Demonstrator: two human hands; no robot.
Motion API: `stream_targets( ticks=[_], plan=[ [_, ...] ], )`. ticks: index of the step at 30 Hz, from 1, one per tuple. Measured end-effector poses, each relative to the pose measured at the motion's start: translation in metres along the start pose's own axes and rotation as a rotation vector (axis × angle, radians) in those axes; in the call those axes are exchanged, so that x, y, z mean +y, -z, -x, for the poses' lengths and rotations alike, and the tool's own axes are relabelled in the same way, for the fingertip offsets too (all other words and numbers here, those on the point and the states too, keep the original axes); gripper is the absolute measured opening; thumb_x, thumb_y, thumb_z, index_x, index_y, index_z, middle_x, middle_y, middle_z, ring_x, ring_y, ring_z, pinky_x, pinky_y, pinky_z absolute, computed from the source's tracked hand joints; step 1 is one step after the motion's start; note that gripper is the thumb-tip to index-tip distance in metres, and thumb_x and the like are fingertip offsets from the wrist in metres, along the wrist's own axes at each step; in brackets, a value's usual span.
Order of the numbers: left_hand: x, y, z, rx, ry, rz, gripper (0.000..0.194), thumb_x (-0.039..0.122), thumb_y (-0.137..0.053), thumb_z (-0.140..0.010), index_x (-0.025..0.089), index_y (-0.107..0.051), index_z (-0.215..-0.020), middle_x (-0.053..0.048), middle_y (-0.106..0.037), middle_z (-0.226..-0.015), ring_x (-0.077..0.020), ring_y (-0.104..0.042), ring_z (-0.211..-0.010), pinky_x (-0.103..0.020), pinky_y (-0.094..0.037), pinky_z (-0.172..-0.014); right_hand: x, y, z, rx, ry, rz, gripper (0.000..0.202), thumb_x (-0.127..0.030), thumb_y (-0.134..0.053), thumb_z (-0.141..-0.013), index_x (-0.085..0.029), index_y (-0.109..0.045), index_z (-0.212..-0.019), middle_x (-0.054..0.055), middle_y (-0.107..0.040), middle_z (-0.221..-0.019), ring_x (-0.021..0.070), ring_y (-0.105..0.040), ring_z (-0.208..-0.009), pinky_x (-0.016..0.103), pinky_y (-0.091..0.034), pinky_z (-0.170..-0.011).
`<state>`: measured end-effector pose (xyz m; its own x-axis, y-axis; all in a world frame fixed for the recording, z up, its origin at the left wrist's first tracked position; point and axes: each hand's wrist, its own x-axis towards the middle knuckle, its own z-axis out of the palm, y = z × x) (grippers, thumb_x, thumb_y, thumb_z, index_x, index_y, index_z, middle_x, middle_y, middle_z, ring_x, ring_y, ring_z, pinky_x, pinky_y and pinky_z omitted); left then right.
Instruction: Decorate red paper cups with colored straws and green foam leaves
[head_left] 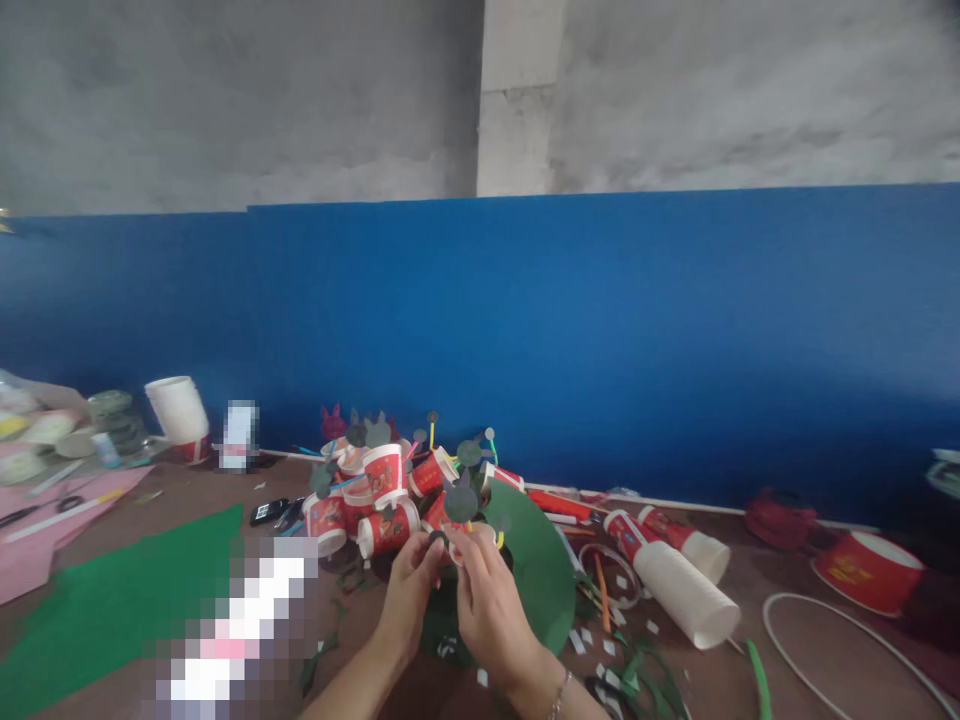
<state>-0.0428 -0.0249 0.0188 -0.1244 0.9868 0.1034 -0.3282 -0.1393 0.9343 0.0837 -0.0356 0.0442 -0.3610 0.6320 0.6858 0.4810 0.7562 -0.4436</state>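
Observation:
My left hand (pixel 410 585) pinches a small dark round piece (pixel 437 538) between thumb and fingertips. Close beside it, my right hand (pixel 486 595) has its fingers bent together; what they hold is too small and hidden to tell. Just behind the fingers stands a dark paper animal-head cutout (pixel 460 500) with ears. Red paper cups (pixel 386 475) are heaped beyond my hands, some upright and some on their sides, with more cutouts and bent straws attached. A green paper sheet (pixel 551 560) with a curved edge lies under and beside my right hand.
Nested paper cups (pixel 686 595) lie to the right among green scraps (pixel 649 675), white bits and a white hoop (pixel 814 600). A red tub (pixel 868 572) stands farther right. Green sheet (pixel 127 590), pink sheets (pixel 67 520) and a cup stack (pixel 178 415) are left. A blue wall panel (pixel 525 330) backs the table.

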Motion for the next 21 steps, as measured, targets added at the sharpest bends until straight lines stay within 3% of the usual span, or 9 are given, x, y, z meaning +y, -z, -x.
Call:
stream_targets(
  ticks=[4, 9, 16, 21],
  plan=[
    [0.000, 0.002, -0.001, 0.020, -0.016, -0.031, 0.028, 0.042, -0.069, -0.073, 0.015, -0.064, -0.077, 0.001, -0.058, -0.067, -0.0107, -0.047, -0.058, -0.021, -0.035, -0.054, 0.002, -0.005, 0.005, 0.004, 0.030, 0.024, 0.055, 0.000, -0.035, -0.084, -0.022, -0.038, -0.134, 0.012, -0.057, -0.105, 0.0254, -0.055, -0.097, 0.044, -0.050, -0.083],
    [0.004, -0.002, 0.001, 0.008, -0.037, 0.038, 0.022, 0.036, -0.072, -0.070, 0.015, -0.066, -0.076, -0.003, -0.067, -0.081, -0.0199, -0.058, -0.084, -0.027, -0.041, -0.078, -0.001, -0.006, 0.005, 0.012, 0.049, 0.015, 0.055, 0.000, -0.036, -0.084, -0.022, -0.040, -0.134, 0.011, -0.059, -0.102, 0.0247, -0.056, -0.094, 0.042, -0.051, -0.080],
    [0.006, -0.014, -0.003, 0.007, -0.001, 0.148, 0.025, 0.035, -0.072, -0.071, 0.016, -0.063, -0.085, -0.002, -0.067, -0.077, -0.0176, -0.061, -0.075, -0.027, -0.045, -0.072, -0.001, 0.002, -0.002, 0.082, 0.010, -0.081, 0.044, -0.001, -0.038, -0.084, -0.021, -0.049, -0.121, 0.009, -0.059, -0.102, 0.0221, -0.056, -0.095, 0.037, -0.049, -0.083],
    [0.006, -0.027, -0.013, 0.140, 0.036, 0.218, 0.033, 0.041, -0.074, -0.066, 0.016, -0.059, -0.082, -0.004, -0.069, -0.077, -0.0202, -0.066, -0.072, -0.032, -0.049, -0.070, 0.015, 0.010, -0.002, 0.273, -0.037, -0.130, 0.025, -0.005, -0.039, -0.085, -0.022, -0.050, -0.101, 0.006, -0.056, -0.091, 0.0182, -0.054, -0.083, 0.031, -0.046, -0.074]
  ],
)
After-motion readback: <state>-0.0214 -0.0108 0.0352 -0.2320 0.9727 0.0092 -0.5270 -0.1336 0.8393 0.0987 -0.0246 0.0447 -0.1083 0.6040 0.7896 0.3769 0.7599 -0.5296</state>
